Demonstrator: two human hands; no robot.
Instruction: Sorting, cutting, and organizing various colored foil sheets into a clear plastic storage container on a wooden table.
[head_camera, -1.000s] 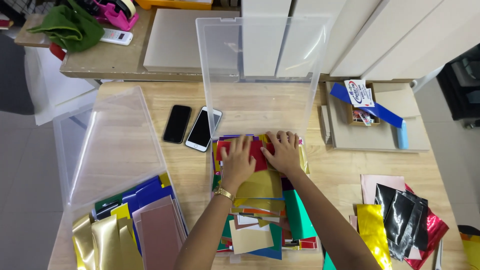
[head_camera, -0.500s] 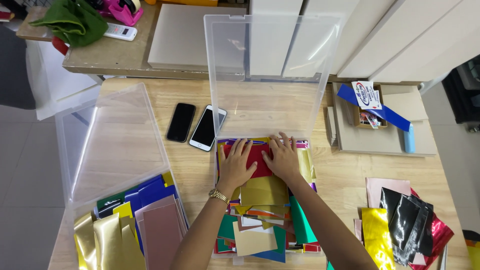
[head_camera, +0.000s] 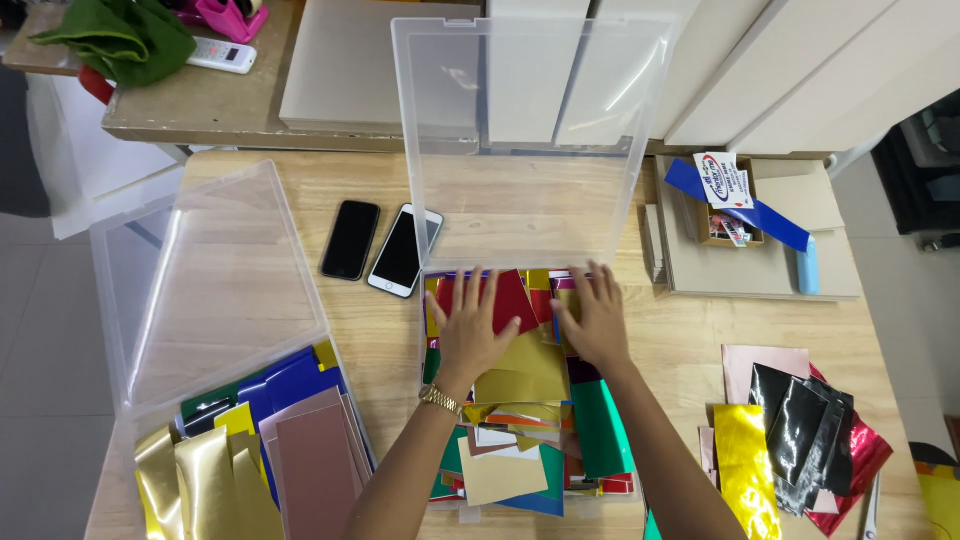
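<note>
Both my hands lie flat, fingers spread, on a pile of shiny coloured paper sheets (head_camera: 525, 380) inside a clear plastic box (head_camera: 430, 355) at the table's middle. My left hand (head_camera: 472, 325), with a gold watch at the wrist, presses on a red sheet (head_camera: 510, 298). My right hand (head_camera: 597, 318) rests on gold and red sheets beside it. The box's clear lid (head_camera: 530, 140) stands open and upright behind the hands. Neither hand grips anything.
A second clear box (head_camera: 130, 300) at left holds gold, blue and pink sheets, its lid open. Two phones (head_camera: 378, 245) lie beside the middle box. Loose foil sheets (head_camera: 790, 430) sit at right. Cardboard and a small carton (head_camera: 740, 215) lie at back right.
The view has shifted slightly. Both hands stay on the pile in the box, with the fingers now spread wider.
</note>
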